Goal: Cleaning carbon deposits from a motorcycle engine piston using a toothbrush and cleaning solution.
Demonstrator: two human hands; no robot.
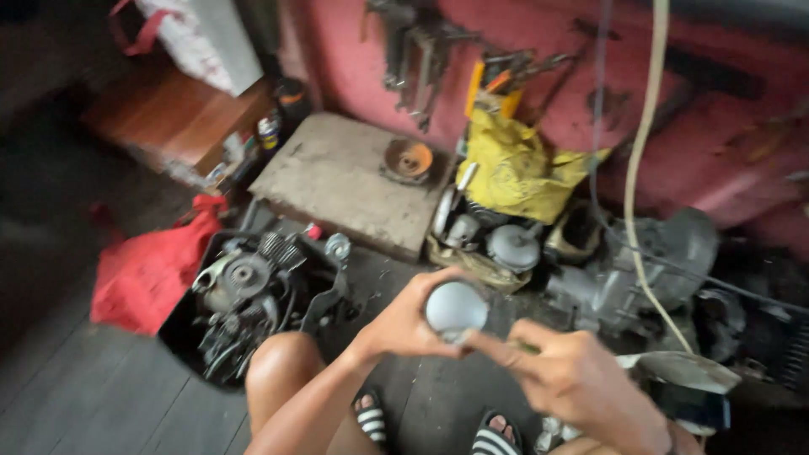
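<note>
Grey metal, rounded and dull-shining: that is the piston-like part (456, 307) I hold up in front of my knees. My left hand (404, 318) wraps it from the left side, thumb over the top edge and fingers curled beneath, so the part sits at my fingertips rather than deep in the palm. My right hand (573, 379) comes in from the lower right, its fingers pinched narrow on something thin at the underside of the part; the blur hides what exactly it grips. Beneath my hands is the dark plank floor (101, 396) and my striped sandals (371, 417). To the left stands a small engine (249, 295) in a black tray, beside a red cloth bag (152, 270). Beyond lie a concrete slab (337, 177), a yellow bag (514, 168) and more engine parts (506, 244).
</note>
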